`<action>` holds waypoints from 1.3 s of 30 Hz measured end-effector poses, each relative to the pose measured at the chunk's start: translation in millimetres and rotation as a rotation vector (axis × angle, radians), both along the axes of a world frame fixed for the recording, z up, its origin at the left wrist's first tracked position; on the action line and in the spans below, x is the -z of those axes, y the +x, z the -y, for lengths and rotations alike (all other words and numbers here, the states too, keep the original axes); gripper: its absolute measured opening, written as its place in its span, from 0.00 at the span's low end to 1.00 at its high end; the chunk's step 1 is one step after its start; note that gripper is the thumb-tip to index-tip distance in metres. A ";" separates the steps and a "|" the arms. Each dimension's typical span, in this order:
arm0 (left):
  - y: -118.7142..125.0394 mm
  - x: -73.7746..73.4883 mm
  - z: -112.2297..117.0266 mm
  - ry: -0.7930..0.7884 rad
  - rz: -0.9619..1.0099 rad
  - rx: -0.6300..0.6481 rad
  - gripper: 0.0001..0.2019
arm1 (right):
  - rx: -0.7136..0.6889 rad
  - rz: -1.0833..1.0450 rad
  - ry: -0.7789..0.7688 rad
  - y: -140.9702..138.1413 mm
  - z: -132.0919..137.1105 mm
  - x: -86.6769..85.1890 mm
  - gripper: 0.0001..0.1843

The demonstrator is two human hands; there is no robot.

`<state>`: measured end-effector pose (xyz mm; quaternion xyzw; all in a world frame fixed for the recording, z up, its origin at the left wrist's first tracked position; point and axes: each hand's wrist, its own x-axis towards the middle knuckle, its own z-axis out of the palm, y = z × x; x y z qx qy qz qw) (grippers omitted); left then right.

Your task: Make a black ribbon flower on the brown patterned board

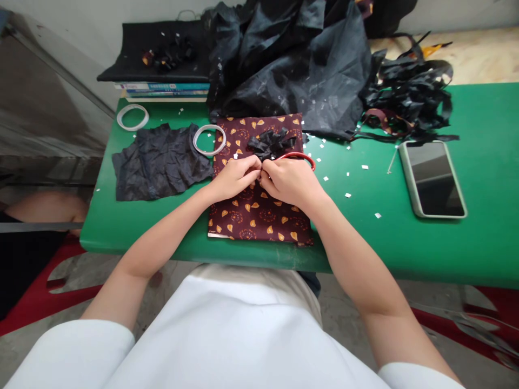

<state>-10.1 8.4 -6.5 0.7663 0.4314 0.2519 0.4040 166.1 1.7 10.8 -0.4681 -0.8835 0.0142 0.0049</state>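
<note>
White shirt (227, 335); green tabletop (365, 237); grey floor (340, 302); left fingers (249, 175), right fingers (271, 172) meeting; grip unclear

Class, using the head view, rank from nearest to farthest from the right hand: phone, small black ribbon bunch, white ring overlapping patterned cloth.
From the right hand:
1. Black ribbon bunch, just beyond it.
2. White ring, to its left.
3. Phone, off to its right.

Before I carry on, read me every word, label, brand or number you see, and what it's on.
Nothing can be quoted with certainty.
Stacked books: lettering on the spines, too small and blurred to read.
Phone: dark screen, no text showing.
Patterned cloth: leaf-like shapes and dots, no words visible.
</note>
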 end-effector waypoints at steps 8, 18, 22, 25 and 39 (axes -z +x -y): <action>0.2 1.4 -0.6 0.039 -0.038 -0.001 0.04 | 0.001 -0.004 -0.009 0.0 -0.2 0.7 0.23; 0.2 0.4 0.1 0.018 -0.028 -0.006 0.04 | 0.000 -0.023 0.000 0.7 0.2 1.1 0.23; 0.8 0.4 0.7 0.023 -0.030 -0.007 0.04 | -0.002 -0.020 -0.002 0.6 0.2 0.8 0.23; 1.5 0.3 0.6 0.037 -0.053 -0.004 0.04 | -0.005 -0.012 -0.008 0.0 0.4 0.2 0.23; 2.3 -1.7 0.8 0.062 -0.086 0.005 0.04 | -0.001 -0.017 -0.023 0.1 1.1 0.3 0.23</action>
